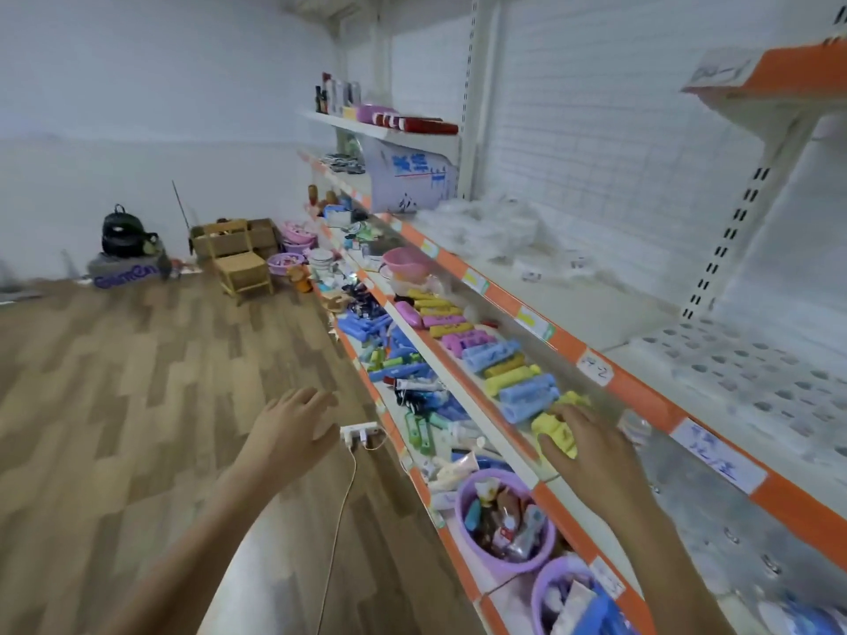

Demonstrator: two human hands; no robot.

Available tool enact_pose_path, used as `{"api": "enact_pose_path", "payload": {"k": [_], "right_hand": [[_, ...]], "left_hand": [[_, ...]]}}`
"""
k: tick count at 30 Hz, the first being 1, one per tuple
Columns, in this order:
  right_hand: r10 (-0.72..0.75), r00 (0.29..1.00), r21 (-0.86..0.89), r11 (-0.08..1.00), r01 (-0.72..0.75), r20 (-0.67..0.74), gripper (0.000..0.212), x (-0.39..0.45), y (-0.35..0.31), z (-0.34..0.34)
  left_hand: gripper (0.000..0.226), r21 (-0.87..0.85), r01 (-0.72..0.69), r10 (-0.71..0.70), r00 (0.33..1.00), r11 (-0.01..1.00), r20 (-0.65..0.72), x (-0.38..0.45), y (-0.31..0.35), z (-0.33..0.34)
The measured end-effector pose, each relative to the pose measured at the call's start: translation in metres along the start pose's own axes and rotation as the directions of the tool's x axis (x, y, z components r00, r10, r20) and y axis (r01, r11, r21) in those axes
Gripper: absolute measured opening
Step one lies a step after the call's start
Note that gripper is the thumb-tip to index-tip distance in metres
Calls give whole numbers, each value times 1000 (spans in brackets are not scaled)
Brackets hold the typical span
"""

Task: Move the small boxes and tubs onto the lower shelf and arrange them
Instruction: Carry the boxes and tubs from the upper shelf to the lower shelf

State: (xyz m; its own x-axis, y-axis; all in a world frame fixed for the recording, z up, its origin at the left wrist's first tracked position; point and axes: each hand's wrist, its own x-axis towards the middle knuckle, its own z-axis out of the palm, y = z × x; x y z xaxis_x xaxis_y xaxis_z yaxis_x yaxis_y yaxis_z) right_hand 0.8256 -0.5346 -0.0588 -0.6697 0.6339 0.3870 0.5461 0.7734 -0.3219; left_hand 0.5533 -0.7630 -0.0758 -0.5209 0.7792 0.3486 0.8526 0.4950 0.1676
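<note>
Two bare hands are reaching out in front of a long rack of orange-edged shelves. The right hand [591, 444] is lying over a yellow box [557, 433] at the near end of a row of small boxes [486, 355], yellow, purple and blue, that is sitting on the middle shelf [527, 456]; its fingers [566, 417] are spreading loosely across the top of the yellow box, touching it, though whether they are pinching it I cannot tell. The left hand [293, 426] is hovering above the wooden floor [137, 382], palm down, fingers relaxed and apart, gripping nothing. Just beside it a white power strip [360, 435] is lying on the floor with a cord [339, 524] trailing towards the viewer.

Below the row of boxes, the lower shelf [426, 488] is crowded with blue and green tubes and packets [398, 359], leaving little bare surface. Nearer, a purple tub [504, 524] full of small items is standing on that shelf, with a second purple tub [568, 593] just beside it. Farther along, a pink bowl [405, 263] is sitting on the middle shelf. Across the floor, a small wooden chair [240, 268], cardboard boxes [229, 236] and a black backpack [123, 231] are sitting near the wall.
</note>
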Motion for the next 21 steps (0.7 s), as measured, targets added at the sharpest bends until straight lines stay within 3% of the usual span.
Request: {"api": "enact_pose_path", "payload": {"k": [3,10,21], "right_hand": [[20,1000,5,1000,-20,16,34,51,-25,18],[46,999,5,999,-46,-17,32,140,-49,46],[135,976,-69,986,-149,-171,30,289,12,77]], "left_hand": [[25,-36,14,-15,999,999,-28,42,-32,2],[31,-104,-72,68,997,992,-39,139,-82,24],[33,-125,-209,206,978,970,-39,334,-86,89]]}}
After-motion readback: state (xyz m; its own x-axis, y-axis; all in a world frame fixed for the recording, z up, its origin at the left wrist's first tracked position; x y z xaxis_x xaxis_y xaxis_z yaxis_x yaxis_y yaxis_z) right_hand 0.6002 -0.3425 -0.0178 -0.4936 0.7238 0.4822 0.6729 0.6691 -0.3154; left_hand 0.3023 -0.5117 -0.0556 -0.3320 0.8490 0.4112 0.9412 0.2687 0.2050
